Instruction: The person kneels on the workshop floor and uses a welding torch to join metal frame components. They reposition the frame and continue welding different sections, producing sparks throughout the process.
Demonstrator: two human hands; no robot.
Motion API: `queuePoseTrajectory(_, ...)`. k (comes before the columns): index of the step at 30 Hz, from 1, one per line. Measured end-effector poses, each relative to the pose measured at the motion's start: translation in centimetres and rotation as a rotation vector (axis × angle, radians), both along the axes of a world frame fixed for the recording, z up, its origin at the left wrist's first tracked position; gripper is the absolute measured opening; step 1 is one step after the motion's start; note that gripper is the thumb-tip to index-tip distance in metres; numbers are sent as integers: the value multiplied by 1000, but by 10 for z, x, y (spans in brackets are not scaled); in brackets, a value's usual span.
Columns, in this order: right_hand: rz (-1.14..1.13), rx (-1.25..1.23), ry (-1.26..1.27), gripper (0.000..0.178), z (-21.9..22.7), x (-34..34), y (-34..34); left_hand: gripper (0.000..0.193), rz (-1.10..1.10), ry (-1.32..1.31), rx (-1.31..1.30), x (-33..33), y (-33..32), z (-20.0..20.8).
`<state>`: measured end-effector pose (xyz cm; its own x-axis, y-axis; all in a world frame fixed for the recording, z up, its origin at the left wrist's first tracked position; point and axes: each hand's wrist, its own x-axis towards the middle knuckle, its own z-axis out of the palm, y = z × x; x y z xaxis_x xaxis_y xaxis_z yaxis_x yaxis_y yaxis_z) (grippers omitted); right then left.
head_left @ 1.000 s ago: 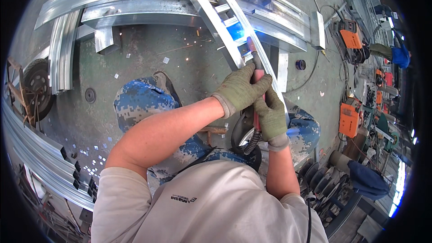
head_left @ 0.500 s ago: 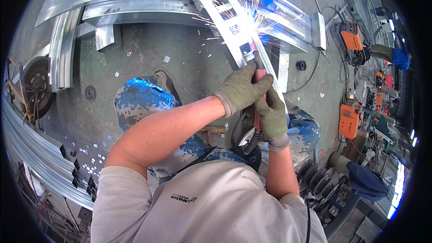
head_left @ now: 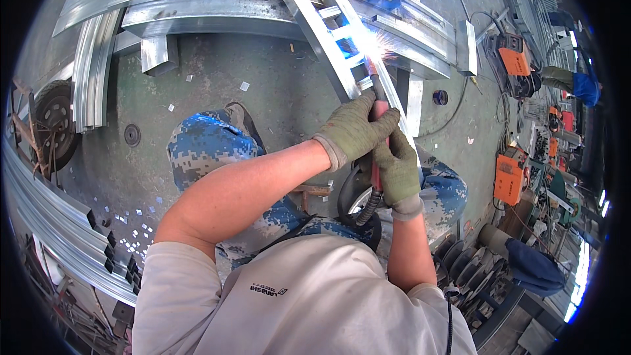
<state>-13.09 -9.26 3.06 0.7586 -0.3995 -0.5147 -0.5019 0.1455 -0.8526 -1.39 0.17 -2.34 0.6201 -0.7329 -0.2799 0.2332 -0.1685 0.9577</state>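
Observation:
Both hands wear green knit gloves and are wrapped round a red-handled welding torch. My left hand closes over its upper grip, resting by the edge of a ladder-like metal frame. My right hand grips lower on the handle, above the black ribbed hose. At the torch tip a bright arc with orange sparks burns on the frame's right rail, beside short cross pieces. Glare hides the joint itself.
Steel channels lie under and left of the frame. Stacked profiles stand at the lower left, near a wheel. Orange welding machines and cables are on the right. A hammer lies between my legs. Another person's blue-clad arm shows at far right.
The arc's glare and spark spray have shrunk, and the sparks now fly mostly to the right. More of the frame's cross pieces shows. Both hands keep nearly the same place on the torch.

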Motion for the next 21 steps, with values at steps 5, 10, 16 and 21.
queuePoseTrajectory(5,-8,4,29,52,-1,1,0,55,-11,10,11,4,1,3)
queuePoseTrajectory(10,-18,-56,62,49,6,-3,4,55,-84,-11,53,4,5,10)
queuePoseTrajectory(16,-26,-38,19,47,6,-8,4,53,-81,-34,57,1,3,8)
queuePoseTrajectory(21,-19,-28,32,46,2,-5,1,49,-13,-54,10,-2,-1,-2)
